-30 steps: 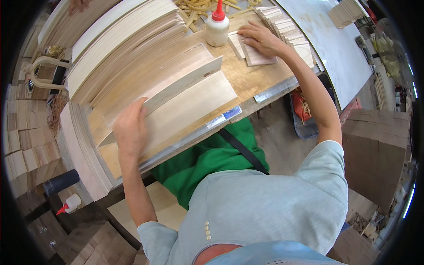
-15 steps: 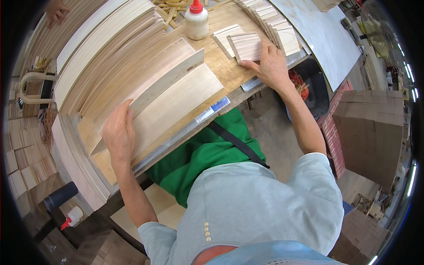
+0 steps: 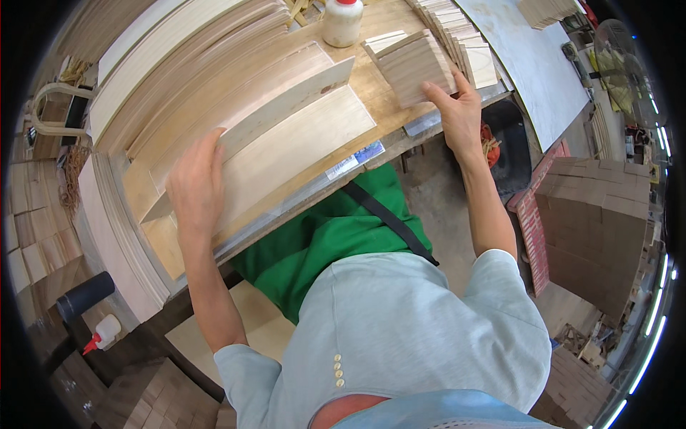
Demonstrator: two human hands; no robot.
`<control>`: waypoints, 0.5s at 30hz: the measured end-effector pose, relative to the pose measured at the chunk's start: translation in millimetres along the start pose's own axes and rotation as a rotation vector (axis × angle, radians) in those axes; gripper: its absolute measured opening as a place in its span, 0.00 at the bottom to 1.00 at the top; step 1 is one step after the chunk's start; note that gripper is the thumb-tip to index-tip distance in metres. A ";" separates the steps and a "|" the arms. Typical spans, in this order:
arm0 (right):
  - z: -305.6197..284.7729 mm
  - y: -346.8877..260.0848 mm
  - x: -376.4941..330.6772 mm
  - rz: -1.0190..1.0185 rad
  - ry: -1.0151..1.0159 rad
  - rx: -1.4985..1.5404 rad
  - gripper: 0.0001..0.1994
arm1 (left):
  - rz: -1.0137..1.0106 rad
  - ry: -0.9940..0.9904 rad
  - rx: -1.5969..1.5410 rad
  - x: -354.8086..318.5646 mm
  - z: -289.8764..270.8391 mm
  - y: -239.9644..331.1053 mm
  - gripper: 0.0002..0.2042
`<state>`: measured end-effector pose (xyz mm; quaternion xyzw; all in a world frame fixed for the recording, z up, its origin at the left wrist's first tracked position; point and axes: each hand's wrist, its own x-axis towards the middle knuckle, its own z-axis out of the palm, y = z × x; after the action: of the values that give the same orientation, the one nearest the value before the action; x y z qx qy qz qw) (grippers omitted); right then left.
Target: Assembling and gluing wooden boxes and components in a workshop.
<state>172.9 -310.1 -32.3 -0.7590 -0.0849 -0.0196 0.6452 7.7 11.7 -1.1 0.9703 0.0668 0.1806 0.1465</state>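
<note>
My left hand (image 3: 196, 182) grips the left part of a long thin wooden board (image 3: 286, 99) that stands on edge. Flat along its near side lies a long pale board (image 3: 307, 136); another flat board (image 3: 286, 75) lies on its far side. In my right hand (image 3: 461, 114) is a small squarish wooden panel (image 3: 413, 68), pinched at its right edge with the thumb on top and raised toward me. Part of another small panel (image 3: 386, 41) shows behind it. Beyond my right fingers sits a row of overlapping small panels (image 3: 457, 39).
Long boards (image 3: 193, 57) are stacked at the far left of the wooden worktop (image 3: 361, 64). A white glue bottle (image 3: 341, 25) stands at the back. Below right is a black bin (image 3: 511, 143); a second glue bottle (image 3: 107, 330) hangs low at left. Cardboard-brown stacks (image 3: 593, 222) stand at right.
My right hand has lifted the small panel and tilted it up, its broad face now showing. My left hand keeps its hold on the upright board. The whole view has shifted slightly.
</note>
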 end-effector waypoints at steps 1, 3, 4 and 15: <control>4.9 0.6 -3.3 0.004 -0.004 -0.002 0.19 | -0.005 -0.003 -0.001 0.4 -0.3 -0.6 0.10; 13.0 2.9 -9.2 0.007 -0.113 -0.111 0.18 | -0.009 -0.007 -0.019 0.8 -0.9 -1.7 0.10; 16.7 0.3 -11.6 0.004 -0.131 -0.213 0.17 | -0.011 -0.009 -0.020 1.5 -0.6 -2.5 0.10; 39.0 -14.4 -15.0 -0.192 -0.254 -0.410 0.16 | 0.031 0.023 -0.006 1.8 1.2 -3.3 0.10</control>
<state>152.8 -271.1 -26.9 -0.8587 -0.2312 -0.0018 0.4573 9.6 14.9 -2.6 0.9686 0.0527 0.1945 0.1456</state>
